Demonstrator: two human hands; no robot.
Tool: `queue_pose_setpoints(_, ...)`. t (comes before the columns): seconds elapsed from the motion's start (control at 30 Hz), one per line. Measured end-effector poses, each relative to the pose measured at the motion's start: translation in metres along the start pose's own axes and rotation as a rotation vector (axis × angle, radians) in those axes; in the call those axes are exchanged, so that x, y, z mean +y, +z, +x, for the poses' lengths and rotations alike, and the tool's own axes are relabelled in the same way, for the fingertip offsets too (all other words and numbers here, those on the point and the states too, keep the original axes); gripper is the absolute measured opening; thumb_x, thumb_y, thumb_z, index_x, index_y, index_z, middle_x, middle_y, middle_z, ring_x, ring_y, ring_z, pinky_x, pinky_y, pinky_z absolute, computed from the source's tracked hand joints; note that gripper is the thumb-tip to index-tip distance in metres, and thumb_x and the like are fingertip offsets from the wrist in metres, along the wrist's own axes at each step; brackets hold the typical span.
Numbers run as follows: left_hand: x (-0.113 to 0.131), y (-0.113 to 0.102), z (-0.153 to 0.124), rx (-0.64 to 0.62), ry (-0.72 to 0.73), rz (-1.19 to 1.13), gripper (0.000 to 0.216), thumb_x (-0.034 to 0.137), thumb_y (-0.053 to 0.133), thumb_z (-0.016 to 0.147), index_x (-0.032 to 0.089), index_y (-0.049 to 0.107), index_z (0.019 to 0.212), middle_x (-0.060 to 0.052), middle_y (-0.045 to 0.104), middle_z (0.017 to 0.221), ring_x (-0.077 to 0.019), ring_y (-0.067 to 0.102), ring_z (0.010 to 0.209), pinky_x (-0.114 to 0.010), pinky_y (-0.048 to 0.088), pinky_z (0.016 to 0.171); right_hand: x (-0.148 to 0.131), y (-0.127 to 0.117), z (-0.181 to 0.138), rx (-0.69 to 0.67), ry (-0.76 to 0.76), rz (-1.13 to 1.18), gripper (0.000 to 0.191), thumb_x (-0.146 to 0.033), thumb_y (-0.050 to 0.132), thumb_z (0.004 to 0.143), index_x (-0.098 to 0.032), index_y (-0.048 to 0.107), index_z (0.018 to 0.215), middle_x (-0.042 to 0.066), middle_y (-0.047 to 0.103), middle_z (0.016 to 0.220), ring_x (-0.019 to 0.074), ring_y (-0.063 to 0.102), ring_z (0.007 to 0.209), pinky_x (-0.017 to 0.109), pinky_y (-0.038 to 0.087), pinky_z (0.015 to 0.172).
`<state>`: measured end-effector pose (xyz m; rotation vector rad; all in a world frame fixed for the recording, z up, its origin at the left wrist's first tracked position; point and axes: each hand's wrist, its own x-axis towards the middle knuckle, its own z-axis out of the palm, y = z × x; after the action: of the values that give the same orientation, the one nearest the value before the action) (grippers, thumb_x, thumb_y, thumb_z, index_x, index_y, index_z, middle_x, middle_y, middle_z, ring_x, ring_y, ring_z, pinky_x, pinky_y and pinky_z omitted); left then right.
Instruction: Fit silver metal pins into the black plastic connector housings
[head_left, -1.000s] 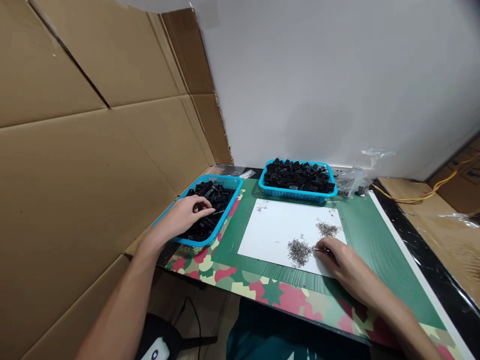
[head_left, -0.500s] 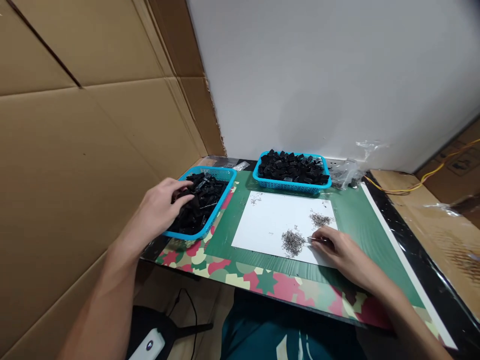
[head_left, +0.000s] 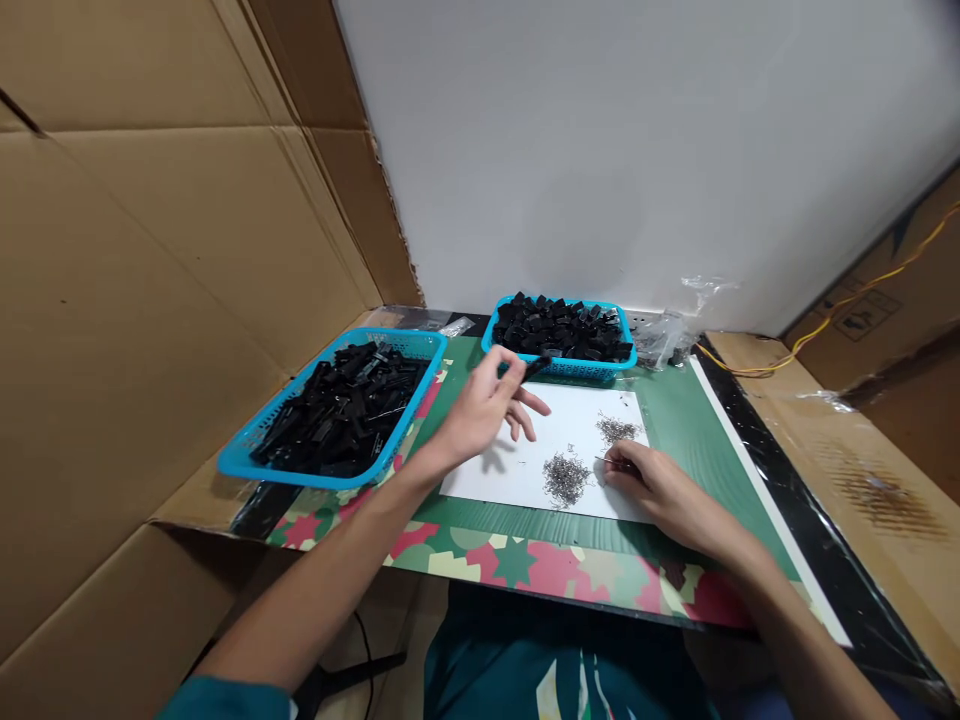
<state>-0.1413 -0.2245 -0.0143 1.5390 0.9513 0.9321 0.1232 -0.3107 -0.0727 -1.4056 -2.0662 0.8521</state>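
My left hand (head_left: 486,412) hovers over the white sheet (head_left: 525,470), pinching a small black plastic part (head_left: 534,368) between thumb and forefinger, the other fingers spread. My right hand (head_left: 654,487) rests on the sheet's right edge, fingers pinched on a thin metal pin (head_left: 606,461) beside a pile of small metal pins (head_left: 565,478). A second, smaller pile of pins (head_left: 616,429) lies farther back. A blue basket (head_left: 247,462) of black parts stands at the left.
A second blue basket (head_left: 627,357) of black parts stands at the back, a crumpled clear bag (head_left: 664,342) beside it. A green mat (head_left: 675,420) covers the table. Cardboard walls (head_left: 150,250) close in the left; a yellow cable (head_left: 810,335) runs at right.
My left hand left the left basket and moved right over the white sheet with a black part in it. My right hand stayed by the pin pile.
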Motion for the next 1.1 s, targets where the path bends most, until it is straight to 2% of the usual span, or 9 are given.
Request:
queue_pose_setpoints(0.1,-0.029,0.021,0.024,-0.082,-0.067,-0.071,0.055,0.074,0.058,0.092,0.022,0.041,0.1,-0.002,0.071,0.067,-0.0117,0.06,0.041,-0.019,0.033,0.04,0.001,-0.001,0.001,0.001,0.028,0.021,0.015,-0.028,0.055,0.102,-0.02,0.066,0.094,0.005,0.071,0.092,0.0208,0.065,0.083,0.032,0.047,0.073)
queue_pose_setpoints(0.17,-0.044,0.03,0.033,-0.118,-0.088,-0.129,0.054,0.069,0.065,0.091,0.02,0.045,0.102,-0.004,0.073,0.071,-0.0096,0.059,0.045,-0.018,0.035,0.042,0.001,0.0,0.003,0.002,0.027,0.036,0.011,-0.028,0.062,0.099,-0.02,0.069,0.096,0.005,0.072,0.095,0.0211,0.067,0.086,0.032,0.048,0.075)
queue_pose_setpoints(0.33,-0.066,0.038,0.033,-0.189,-0.086,-0.248,0.048,0.059,0.071,0.091,0.02,0.048,0.109,-0.008,0.077,0.082,-0.0087,0.06,0.05,-0.018,0.032,0.046,-0.003,0.004,0.006,0.007,0.005,0.015,0.013,-0.021,0.062,0.097,-0.02,0.071,0.088,0.006,0.07,0.095,0.02,0.065,0.084,0.032,0.048,0.076)
queue_pose_setpoints(0.43,-0.069,0.038,0.027,-0.163,-0.072,-0.264,0.049,0.061,0.07,0.091,0.019,0.049,0.107,-0.007,0.076,0.076,-0.0077,0.055,0.045,-0.019,0.026,0.044,-0.005,0.003,0.006,-0.011,-0.002,-0.007,0.014,-0.018,0.059,0.098,-0.021,0.069,0.089,0.005,0.069,0.095,0.0199,0.065,0.086,0.032,0.047,0.077)
queue_pose_setpoints(0.57,-0.068,0.04,0.022,-0.126,-0.049,-0.232,0.046,0.063,0.064,0.094,0.021,0.05,0.104,-0.001,0.071,0.066,-0.0064,0.043,0.039,-0.019,0.022,0.04,-0.004,0.001,0.006,-0.013,0.033,0.02,0.01,-0.017,0.062,0.096,-0.022,0.07,0.1,0.004,0.07,0.098,0.0198,0.065,0.09,0.031,0.048,0.08)
queue_pose_setpoints(0.7,-0.069,0.041,0.02,-0.103,0.024,-0.191,0.038,0.057,0.064,0.096,0.022,0.051,0.104,0.003,0.064,0.072,-0.0063,0.046,0.047,-0.019,0.03,0.044,-0.004,0.0,0.008,-0.034,0.039,0.015,0.014,-0.018,0.059,0.098,-0.022,0.073,0.095,0.004,0.068,0.098,0.0186,0.066,0.087,0.03,0.048,0.079)
queue_pose_setpoints(0.87,-0.068,0.041,0.018,-0.035,0.096,-0.085,0.031,0.049,0.065,0.097,0.022,0.054,0.106,0.003,0.058,0.076,-0.0084,0.047,0.059,-0.021,0.036,0.054,-0.008,0.0,0.007,-0.076,0.01,-0.058,0.015,-0.023,0.052,0.102,-0.022,0.066,0.095,0.005,0.067,0.099,0.0198,0.064,0.09,0.032,0.047,0.081)
queue_pose_setpoints(1.0,-0.062,0.042,0.015,-0.023,0.109,-0.091,0.023,0.043,0.061,0.099,0.021,0.056,0.106,0.001,0.06,0.076,-0.0095,0.048,0.06,-0.022,0.038,0.056,-0.01,-0.007,0.005,-0.052,0.05,0.008,0.016,-0.03,0.049,0.106,-0.021,0.06,0.098,0.003,0.064,0.091,0.0179,0.058,0.081,0.029,0.045,0.071)
queue_pose_setpoints(1.1,-0.06,0.043,0.015,-0.031,0.107,-0.124,0.021,0.039,0.06,0.099,0.02,0.057,0.106,0.001,0.062,0.077,-0.0088,0.047,0.057,-0.022,0.035,0.052,-0.008,-0.014,0.01,-0.005,0.068,0.099,0.019,-0.035,0.051,0.106,-0.021,0.061,0.098,0.001,0.061,0.083,0.0158,0.053,0.072,0.027,0.041,0.063)
